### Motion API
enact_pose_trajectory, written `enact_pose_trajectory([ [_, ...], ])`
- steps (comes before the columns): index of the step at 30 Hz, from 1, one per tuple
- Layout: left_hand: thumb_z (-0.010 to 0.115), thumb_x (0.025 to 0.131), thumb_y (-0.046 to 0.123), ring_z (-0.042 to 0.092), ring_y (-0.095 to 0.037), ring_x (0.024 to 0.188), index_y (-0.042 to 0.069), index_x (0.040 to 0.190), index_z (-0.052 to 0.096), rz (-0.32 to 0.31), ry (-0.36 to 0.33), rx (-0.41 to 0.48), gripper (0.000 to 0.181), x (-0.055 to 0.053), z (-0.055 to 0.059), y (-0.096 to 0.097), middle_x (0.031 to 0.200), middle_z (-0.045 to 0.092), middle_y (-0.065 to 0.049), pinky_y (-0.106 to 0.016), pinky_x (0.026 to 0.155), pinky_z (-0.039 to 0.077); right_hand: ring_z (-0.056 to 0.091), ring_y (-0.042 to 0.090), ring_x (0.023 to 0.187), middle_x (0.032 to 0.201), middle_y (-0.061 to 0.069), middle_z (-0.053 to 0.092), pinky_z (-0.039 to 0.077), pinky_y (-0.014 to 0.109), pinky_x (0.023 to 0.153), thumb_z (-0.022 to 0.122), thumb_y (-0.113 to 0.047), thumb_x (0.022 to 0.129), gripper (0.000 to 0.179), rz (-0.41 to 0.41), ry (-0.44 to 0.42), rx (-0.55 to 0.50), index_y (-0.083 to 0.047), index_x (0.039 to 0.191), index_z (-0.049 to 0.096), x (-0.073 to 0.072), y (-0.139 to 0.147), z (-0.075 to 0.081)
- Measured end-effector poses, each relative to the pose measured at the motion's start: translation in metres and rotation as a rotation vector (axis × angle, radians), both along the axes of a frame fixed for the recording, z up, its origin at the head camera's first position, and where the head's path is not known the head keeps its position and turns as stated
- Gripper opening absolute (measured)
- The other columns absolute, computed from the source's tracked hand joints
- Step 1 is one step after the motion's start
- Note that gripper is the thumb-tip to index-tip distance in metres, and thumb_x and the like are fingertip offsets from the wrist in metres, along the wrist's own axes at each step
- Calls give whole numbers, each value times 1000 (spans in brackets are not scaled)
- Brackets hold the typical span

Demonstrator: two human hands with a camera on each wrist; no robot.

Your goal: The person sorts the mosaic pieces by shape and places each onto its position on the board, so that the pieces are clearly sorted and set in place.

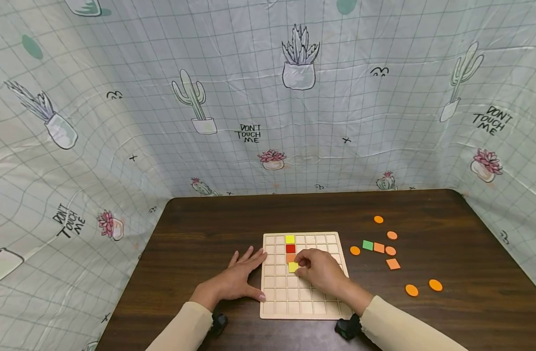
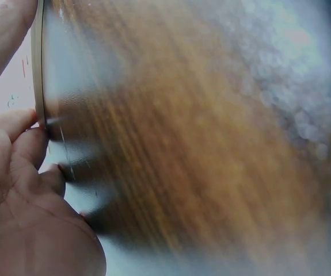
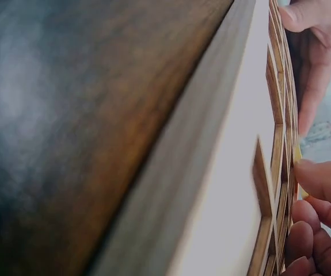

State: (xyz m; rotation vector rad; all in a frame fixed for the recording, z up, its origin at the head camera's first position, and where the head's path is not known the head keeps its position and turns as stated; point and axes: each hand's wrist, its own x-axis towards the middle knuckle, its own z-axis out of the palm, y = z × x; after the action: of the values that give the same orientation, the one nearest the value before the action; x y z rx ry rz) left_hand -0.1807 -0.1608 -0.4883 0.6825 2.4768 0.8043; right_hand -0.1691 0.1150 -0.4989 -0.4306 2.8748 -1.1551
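A pale wooden grid board (image 1: 274, 295) lies on the table, divided into square cells by raised strips. One column holds a yellow square tile (image 1: 290, 239), a red tile (image 1: 290, 248) and an orange tile (image 1: 290, 258), from the far edge inward. Just below them, my right hand (image 1: 322, 274) pinches another yellow tile (image 1: 292, 267) between thumb and fingers, slightly askew over its cell. My left hand (image 1: 237, 279), fingers spread, touches the board's left edge with its fingertips and thumb. The left wrist view shows that hand (image 2: 33, 201) against the edge.
Right of the board lie several orange discs (image 1: 355, 250), a green square tile (image 1: 367, 245) and orange square tiles (image 1: 393, 263). The dark wooden table (image 1: 206, 224) meets a patterned cloth (image 1: 232, 97) behind and at the sides.
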Motion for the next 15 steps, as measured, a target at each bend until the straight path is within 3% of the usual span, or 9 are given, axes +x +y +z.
enact_pose_trajectory([
  [15, 87, 86, 43, 0, -31, 166, 17, 170, 26, -7, -4, 13, 106, 1, 3, 0, 178, 15, -1, -63, 130, -8, 55, 7, 77, 87, -9, 65, 48, 28, 72, 85, -11, 87, 13, 0, -23, 8, -18, 93, 76, 1, -1, 1],
])
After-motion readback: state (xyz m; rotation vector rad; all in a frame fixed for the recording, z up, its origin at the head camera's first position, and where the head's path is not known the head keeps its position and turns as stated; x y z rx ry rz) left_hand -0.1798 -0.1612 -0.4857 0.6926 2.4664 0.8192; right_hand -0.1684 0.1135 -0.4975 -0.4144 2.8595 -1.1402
